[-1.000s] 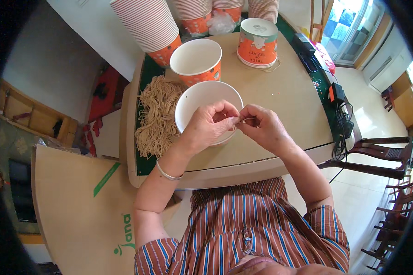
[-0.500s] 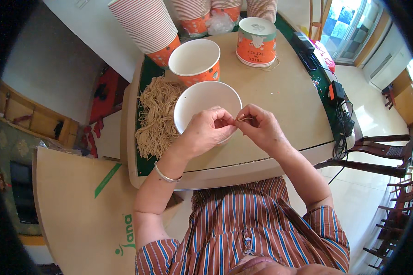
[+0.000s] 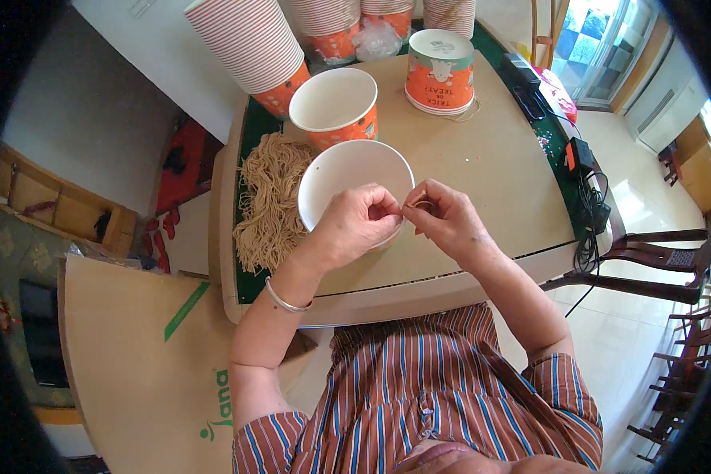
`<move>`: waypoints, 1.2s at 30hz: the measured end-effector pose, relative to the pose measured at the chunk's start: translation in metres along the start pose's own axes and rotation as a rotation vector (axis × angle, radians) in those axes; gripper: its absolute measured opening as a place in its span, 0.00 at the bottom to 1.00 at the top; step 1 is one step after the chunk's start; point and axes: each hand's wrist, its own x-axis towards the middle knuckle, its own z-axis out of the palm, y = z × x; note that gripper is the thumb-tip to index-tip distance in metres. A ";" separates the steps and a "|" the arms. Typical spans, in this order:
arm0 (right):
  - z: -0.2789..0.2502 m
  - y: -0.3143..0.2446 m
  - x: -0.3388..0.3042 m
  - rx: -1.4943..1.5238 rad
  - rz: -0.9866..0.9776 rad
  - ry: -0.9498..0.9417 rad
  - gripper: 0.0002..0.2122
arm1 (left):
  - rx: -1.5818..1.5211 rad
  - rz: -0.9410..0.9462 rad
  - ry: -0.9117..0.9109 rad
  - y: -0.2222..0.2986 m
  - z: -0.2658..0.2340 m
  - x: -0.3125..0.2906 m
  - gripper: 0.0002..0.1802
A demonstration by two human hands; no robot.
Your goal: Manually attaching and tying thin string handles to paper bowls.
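Note:
My left hand [image 3: 361, 221] and my right hand [image 3: 444, 220] meet fingertip to fingertip at the near right rim of a white-lined paper bucket [image 3: 328, 178]. A thin tan string [image 3: 425, 203] loops out of the right hand's pinch. The left fingers are pinched too, but what lies between them is hidden. Just behind stands a second orange paper bucket [image 3: 363, 126], upright with its mouth up. Left of the buckets lies a heap of tan strings [image 3: 268, 205]. Farther back, an orange bucket [image 3: 441, 75] stands upside down, with string trailing at its rim.
Stacked paper buckets [image 3: 253, 47] lean at the back left, with more stacks along the far edge beside a clear plastic bag [image 3: 377, 39]. Black cables and an adapter [image 3: 579, 158] lie along the table's right edge. A large cardboard sheet [image 3: 134, 347] stands at the left.
Both hands hold nearly the same pose at the bucket's rim. Only slight finger movement shows, and the whole view has shifted a little.

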 end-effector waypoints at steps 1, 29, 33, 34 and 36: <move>0.000 0.000 0.000 -0.009 0.011 -0.004 0.03 | 0.041 0.015 0.004 0.001 0.000 -0.001 0.04; 0.000 0.000 -0.001 0.038 0.004 0.070 0.05 | 0.287 0.106 0.055 0.008 -0.003 -0.005 0.05; -0.001 -0.002 -0.003 0.012 -0.016 0.075 0.05 | 0.298 0.118 0.052 0.009 -0.004 -0.005 0.05; -0.001 -0.002 -0.004 0.000 -0.022 0.080 0.04 | 0.322 0.125 0.047 0.010 -0.004 -0.005 0.05; 0.000 -0.002 -0.004 -0.012 -0.029 0.084 0.04 | 0.347 0.109 0.046 0.013 -0.005 -0.004 0.05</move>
